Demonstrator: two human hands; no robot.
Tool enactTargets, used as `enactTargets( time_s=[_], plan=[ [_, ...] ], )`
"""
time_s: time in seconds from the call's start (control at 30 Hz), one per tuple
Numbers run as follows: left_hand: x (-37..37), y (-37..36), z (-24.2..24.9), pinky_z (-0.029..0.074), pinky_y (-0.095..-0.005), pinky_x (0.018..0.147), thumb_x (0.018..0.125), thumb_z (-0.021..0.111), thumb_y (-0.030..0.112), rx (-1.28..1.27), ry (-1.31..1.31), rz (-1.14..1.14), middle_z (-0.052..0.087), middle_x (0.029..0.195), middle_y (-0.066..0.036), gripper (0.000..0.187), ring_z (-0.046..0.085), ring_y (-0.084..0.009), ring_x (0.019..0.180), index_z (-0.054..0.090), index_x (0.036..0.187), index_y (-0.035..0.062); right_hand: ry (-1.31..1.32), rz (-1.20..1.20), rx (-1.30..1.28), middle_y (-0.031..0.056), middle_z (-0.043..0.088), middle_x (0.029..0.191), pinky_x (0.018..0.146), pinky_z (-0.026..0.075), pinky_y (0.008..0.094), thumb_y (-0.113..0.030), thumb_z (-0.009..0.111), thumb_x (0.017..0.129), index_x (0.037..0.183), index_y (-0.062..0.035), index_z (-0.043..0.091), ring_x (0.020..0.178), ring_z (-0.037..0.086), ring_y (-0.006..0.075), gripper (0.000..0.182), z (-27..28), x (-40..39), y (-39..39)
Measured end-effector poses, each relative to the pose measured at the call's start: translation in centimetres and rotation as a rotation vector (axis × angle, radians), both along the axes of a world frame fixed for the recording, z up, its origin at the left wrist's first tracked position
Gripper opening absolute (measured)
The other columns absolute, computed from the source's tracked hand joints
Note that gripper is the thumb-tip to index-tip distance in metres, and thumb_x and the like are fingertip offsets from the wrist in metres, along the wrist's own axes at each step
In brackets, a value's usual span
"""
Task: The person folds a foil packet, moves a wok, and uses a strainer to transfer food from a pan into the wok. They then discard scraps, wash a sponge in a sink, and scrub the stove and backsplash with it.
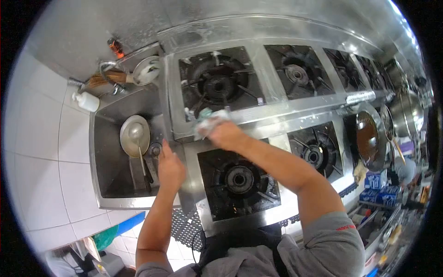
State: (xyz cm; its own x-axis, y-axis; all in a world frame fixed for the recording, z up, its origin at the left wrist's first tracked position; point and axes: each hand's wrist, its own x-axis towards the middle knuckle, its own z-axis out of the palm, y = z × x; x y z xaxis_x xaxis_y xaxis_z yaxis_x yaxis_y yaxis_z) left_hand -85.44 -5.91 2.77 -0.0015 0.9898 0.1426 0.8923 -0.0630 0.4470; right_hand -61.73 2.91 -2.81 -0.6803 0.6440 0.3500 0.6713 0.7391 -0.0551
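My right hand (226, 135) is closed on a crumpled white and greenish cloth (210, 123), pressed to the steel strip between the back and front burners. The cloth and fingers are slightly blurred. Below the cloth lies a black front burner (239, 179); above it is a back burner (218, 84). My left hand (171, 170) rests at the right edge of the steel sink (110, 177), its visible fingers stretched out and holding nothing. Inside the sink, a ladle (141, 157) lies with its head on a round metal dish (127, 138).
A faucet (110, 76) rises behind the sink, near a white pump bottle (86, 101), a straw-coloured brush (105, 79) and a metal bowl (146, 70). More burners (296, 74) extend right. A wide pan of brown liquid (367, 136) stands at the far right, near blue boxes (382, 195).
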Motion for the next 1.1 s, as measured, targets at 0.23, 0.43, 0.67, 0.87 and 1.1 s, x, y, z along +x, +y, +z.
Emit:
enactTargets(
  time_s=[0.23,0.43,0.67,0.87,1.1],
  plan=[
    [1.1,-6.8,1.3,0.045,-0.0585,0.070,0.099,0.046,0.014,-0.224,0.052,0.195,0.063,0.087,-0.034,0.019,0.060,-0.0538,0.084,0.047,0.107,-0.0020,-0.039,-0.225,-0.110,0.0104,0.067,0.119,0.105,0.045,0.0364,-0.017,0.048,0.091,0.120,-0.0128,0.065,0.102,0.066,0.0274,0.035,-0.4,23.5,-0.9],
    [3.2,-10.2,1.3,0.050,-0.0561,0.061,0.101,0.047,0.027,-0.185,0.355,0.334,0.064,0.073,-0.029,0.027,0.064,-0.0485,0.070,0.049,0.093,0.0008,-0.044,-0.278,-0.050,0.0150,0.072,0.093,0.097,0.050,0.0410,-0.016,0.049,0.086,0.123,-0.0103,0.064,0.085,0.068,0.0319,0.040,-1.9,23.8,-2.7],
    [3.6,-9.7,1.1,0.049,-0.0547,0.055,0.101,0.048,0.026,-0.142,0.371,0.375,0.063,0.067,-0.027,0.027,0.063,-0.0472,0.064,0.050,0.089,0.0019,-0.105,-0.450,-0.131,0.0180,0.068,0.110,0.105,0.044,0.0442,-0.020,0.052,0.086,0.129,-0.0125,0.060,0.105,0.064,0.0366,0.044,0.9,22.7,7.7],
    [3.2,-9.0,0.8,0.048,-0.0500,0.048,0.099,0.053,0.023,-0.110,0.397,0.383,0.061,0.059,-0.023,0.025,0.062,-0.0427,0.055,0.049,0.085,0.0038,0.185,-0.450,-0.478,0.0194,0.067,0.114,0.083,0.053,0.0458,-0.022,0.053,0.086,0.134,-0.0143,0.055,0.099,0.066,0.0350,0.049,-0.4,22.7,27.0],
    [3.2,-8.7,0.9,0.046,-0.0490,0.045,0.096,0.057,0.019,-0.160,0.383,0.408,0.058,0.054,-0.021,0.026,0.060,-0.0425,0.051,0.048,0.077,0.0046,0.133,-0.238,-0.342,0.0185,0.066,0.116,0.091,0.051,0.0424,-0.027,0.061,0.088,0.123,-0.0101,0.064,0.106,0.064,0.0338,0.039,0.2,15.5,38.2]
  ],
)
